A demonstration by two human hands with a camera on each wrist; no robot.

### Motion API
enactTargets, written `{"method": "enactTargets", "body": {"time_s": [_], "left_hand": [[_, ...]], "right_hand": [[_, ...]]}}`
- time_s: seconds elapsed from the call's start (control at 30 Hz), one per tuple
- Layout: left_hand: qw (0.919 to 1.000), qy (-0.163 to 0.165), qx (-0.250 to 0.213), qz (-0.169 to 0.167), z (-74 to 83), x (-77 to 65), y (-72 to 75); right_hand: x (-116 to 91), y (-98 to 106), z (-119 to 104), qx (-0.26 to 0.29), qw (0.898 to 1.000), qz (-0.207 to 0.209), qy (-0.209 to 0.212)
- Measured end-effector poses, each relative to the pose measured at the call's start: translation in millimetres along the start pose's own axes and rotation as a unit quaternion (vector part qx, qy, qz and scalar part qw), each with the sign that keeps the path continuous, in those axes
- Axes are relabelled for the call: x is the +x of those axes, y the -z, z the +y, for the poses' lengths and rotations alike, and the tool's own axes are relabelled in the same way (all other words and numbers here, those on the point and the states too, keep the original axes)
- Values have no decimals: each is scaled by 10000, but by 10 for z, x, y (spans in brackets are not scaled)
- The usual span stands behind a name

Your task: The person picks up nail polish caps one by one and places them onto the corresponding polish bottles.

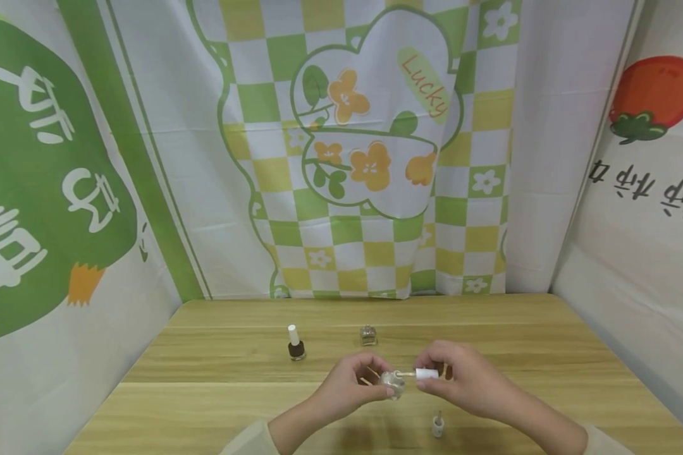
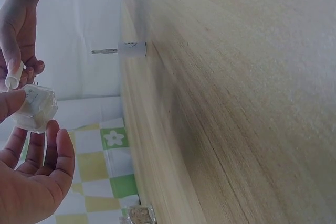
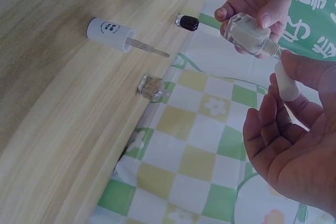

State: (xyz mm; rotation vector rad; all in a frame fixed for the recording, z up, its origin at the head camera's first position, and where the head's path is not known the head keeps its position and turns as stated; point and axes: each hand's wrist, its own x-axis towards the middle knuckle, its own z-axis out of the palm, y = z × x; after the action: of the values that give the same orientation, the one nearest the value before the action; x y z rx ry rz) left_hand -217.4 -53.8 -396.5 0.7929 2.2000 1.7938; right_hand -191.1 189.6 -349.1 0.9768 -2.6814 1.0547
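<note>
My left hand (image 1: 350, 387) pinches a clear glass nail polish bottle (image 3: 245, 34) between thumb and fingers, tilted with its neck toward the right hand. With thumb and fingertips, my right hand (image 1: 467, 379) holds a white brush cap (image 1: 427, 374). The cap's brush stem (image 1: 406, 374) reaches to the mouth of the bottle. Below the right hand, a second white brush cap (image 3: 107, 34) stands on the table with its glitter-coated brush pointing up.
A dark nail polish bottle (image 1: 296, 349) with a white cap stands at the back left of the wooden table (image 1: 216, 404). Right of it is an uncapped square glitter bottle (image 1: 368, 335). Printed curtains (image 1: 364, 253) surround the table.
</note>
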Motion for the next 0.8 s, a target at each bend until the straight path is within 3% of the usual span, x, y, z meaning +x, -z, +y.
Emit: {"method": "enactTargets", "body": {"time_s": [0.5,0.8], "left_hand": [[9999,98,-9,50,-22,5,-19],[9999,5,67,-151,-26,-2,-11]], "right_hand": [[1,26,-33,-116,9999,-95,48],[9,36,-36,-166,9997,-164,18]]}}
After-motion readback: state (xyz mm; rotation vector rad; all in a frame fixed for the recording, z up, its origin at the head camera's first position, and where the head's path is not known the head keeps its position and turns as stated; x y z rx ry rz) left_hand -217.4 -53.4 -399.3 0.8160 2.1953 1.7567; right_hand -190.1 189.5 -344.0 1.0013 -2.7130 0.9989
